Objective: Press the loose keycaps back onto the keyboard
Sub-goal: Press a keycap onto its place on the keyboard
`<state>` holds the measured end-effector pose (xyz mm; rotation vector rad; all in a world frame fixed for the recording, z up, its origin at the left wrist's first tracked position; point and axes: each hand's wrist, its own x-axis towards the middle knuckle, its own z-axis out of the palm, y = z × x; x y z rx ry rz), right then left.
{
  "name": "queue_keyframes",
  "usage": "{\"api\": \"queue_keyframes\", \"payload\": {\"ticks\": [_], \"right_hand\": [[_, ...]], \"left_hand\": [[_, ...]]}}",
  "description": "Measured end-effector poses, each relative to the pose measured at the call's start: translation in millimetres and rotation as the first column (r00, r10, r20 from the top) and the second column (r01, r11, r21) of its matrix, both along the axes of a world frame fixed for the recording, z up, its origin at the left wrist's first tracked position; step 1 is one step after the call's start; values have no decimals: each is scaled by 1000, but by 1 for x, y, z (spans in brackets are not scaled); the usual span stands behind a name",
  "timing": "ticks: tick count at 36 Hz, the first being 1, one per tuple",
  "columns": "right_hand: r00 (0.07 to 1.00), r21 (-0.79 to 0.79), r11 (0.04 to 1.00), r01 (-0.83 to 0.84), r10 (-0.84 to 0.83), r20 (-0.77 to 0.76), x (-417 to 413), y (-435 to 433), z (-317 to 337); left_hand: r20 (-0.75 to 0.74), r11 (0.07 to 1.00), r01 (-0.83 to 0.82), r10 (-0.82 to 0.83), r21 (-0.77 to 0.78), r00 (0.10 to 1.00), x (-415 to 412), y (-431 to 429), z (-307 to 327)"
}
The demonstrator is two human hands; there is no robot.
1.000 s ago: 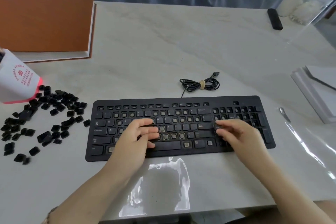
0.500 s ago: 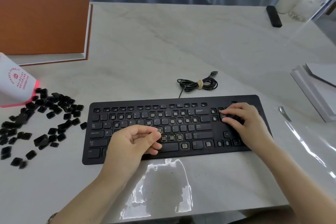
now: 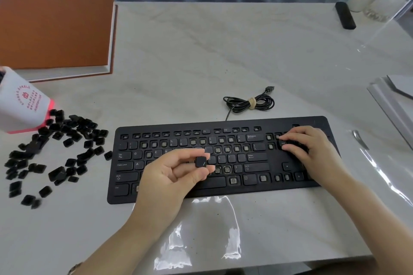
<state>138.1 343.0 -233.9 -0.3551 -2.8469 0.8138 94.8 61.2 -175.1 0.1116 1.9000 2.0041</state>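
A black keyboard [image 3: 245, 191] lies in front of me with many bare switch sockets among its fitted keys. Held up over the letter rows, my left hand [image 3: 174, 173] pinches one black keycap [image 3: 201, 161], marked with a slash, between thumb and fingers. My right hand [image 3: 312, 152] rests on the block of keys right of Enter, its bent fingertips pressing down there; what lies under them is hidden. A spread of loose black keycaps [image 3: 57, 173] covers the table left of the keyboard.
A tipped white cup with red print [image 3: 20, 105] lies by the keycaps. Behind it is a brown-covered book [image 3: 53, 31]. The keyboard's coiled cable [image 3: 250, 102] sits behind the keyboard. A black remote [image 3: 345, 15], white sheets [image 3: 393, 100] and a metal utensil [image 3: 359, 138] lie at the right.
My right hand moved from below Enter up to the key block right of it. My left hand lifted off the letter keys and now shows a slash keycap in its fingertips.
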Motion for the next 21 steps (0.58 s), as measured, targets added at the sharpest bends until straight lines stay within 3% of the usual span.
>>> {"api": "queue_keyframes", "payload": {"ticks": [14,21], "right_hand": [[998,-90,994,61,-63,-26,4,-2,-1],[999,-56,998,30,-32,-29,2,-1,-2]], "left_hand": [[23,989,-8,12,-150,1000,2,1,-16],[50,980,4,6,-198,999,1,2,-25]]}}
